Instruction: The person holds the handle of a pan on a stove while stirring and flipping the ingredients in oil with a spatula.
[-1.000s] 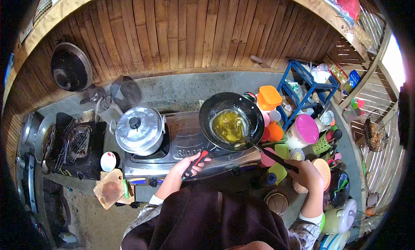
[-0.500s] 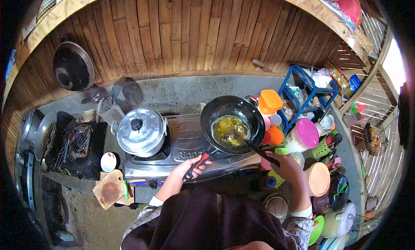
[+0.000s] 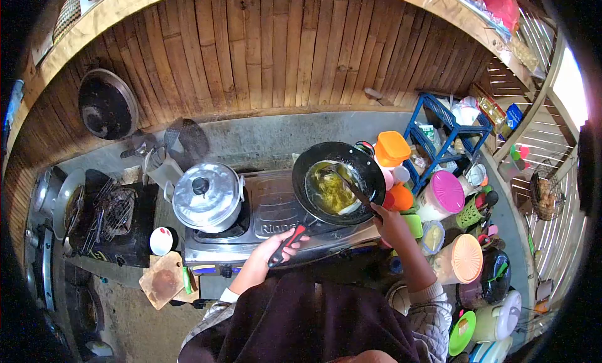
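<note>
Yellow, glossy liquid (image 3: 329, 194) pools in the black wok (image 3: 370, 176) on the stove (image 3: 269, 197), beside the lidded pot (image 3: 205, 203); pale streaks make it look only partly blended, I'd judge, with some mixing left. Left hand (image 3: 264, 253) has its fingers curled round the red-and-black handle (image 3: 293, 236), right hand (image 3: 394, 226) its fingers closed on a dark spatula (image 3: 359, 195) dipping into the liquid

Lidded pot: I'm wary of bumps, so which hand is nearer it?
Left. The left hand, on the wok handle, is to the pot's lower right; the right hand, on the spatula, is farther right.
</note>
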Motion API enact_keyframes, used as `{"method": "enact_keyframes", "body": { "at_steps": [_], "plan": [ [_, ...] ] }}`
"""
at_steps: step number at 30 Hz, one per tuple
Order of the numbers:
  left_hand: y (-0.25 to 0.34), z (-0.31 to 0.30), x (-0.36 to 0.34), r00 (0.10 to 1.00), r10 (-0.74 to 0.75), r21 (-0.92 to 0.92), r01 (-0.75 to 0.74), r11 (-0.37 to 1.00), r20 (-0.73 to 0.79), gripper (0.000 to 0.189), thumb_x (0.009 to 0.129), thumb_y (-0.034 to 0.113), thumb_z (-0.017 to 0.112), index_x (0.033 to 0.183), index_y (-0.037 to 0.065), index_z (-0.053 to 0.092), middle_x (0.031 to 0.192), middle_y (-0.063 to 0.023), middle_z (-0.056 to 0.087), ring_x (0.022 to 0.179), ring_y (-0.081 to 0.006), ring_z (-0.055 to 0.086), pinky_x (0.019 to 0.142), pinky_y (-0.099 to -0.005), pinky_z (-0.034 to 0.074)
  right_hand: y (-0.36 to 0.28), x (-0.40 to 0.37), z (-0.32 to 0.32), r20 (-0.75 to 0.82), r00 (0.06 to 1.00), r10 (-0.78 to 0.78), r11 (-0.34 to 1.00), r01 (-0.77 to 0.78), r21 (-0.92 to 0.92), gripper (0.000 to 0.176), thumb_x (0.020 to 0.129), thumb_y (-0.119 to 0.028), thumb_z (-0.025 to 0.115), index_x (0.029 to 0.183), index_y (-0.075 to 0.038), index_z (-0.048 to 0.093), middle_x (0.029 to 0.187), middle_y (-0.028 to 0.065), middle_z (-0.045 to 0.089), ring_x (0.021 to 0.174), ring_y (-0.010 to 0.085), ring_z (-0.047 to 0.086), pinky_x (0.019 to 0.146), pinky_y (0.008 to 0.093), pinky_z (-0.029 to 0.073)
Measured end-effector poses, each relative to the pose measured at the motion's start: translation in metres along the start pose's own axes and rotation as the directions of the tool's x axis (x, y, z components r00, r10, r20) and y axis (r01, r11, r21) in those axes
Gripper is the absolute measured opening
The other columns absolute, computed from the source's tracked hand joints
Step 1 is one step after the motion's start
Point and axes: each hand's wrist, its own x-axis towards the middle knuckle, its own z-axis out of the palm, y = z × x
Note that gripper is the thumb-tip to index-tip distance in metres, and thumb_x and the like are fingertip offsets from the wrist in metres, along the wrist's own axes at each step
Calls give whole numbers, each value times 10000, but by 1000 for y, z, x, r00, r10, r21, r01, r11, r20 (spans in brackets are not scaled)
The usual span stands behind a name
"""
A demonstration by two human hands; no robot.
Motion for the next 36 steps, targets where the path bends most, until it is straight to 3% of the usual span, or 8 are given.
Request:
{"method": "enact_keyframes", "body": {
  "at_steps": [7,13,15,19,24,36],
  "plan": [
    [0,1,0,1000,8,5,-8,1000,-27,526,900,388,413,1202,-41,376,659,19,389,462,-36,359,332,-139,273,27,-14,-10,-29,997,-66,997,67,34,388,791,-189,543,1177,-161,509,839,225,601,781,387,585,683,468,463],
    [0,-3,1,1000,4,-12,-4,1000,20,521,898,382,426,1206,-36,384,691,16,417,469,-32,367,345,-138,285,10,-47,-56,47,999,-4,999,2,38,414,754,-117,542,1166,-145,515,837,228,601,779,393,584,689,464,463],
    [0,-2,0,1000,2,-7,-2,1000,13,523,899,384,423,1208,-36,381,690,18,415,469,-33,367,345,-138,286,4,-56,-68,93,993,78,997,-77,-14,353,746,-120,582,1094,-66,563,904,216,600,842,364,579,746,409,452],
    [0,-4,2,1000,-10,0,10,1000,28,531,902,389,411,1217,-36,368,686,22,407,468,-35,365,344,-142,290,-7,-75,-91,124,990,60,998,-59,-9,352,747,-133,586,1094,-74,566,918,210,601,852,363,577,760,407,451],
    [0,-3,2,1000,-11,-2,11,1000,25,537,903,391,406,1220,-40,359,680,23,400,467,-36,361,342,-144,290,-19,-87,-111,269,958,103,995,-94,-45,336,753,-149,585,1082,-84,579,943,198,601,869,357,575,772,401,455],
    [0,3,-1,1000,6,25,-5,1000,-11,536,902,396,405,1199,-50,377,678,16,405,458,-31,358,326,-133,272,-27,-105,-128,235,962,139,986,-112,-123,331,745,-155,589,1073,-106,594,911,203,602,841,372,569,748,405,459]
  ]
}}
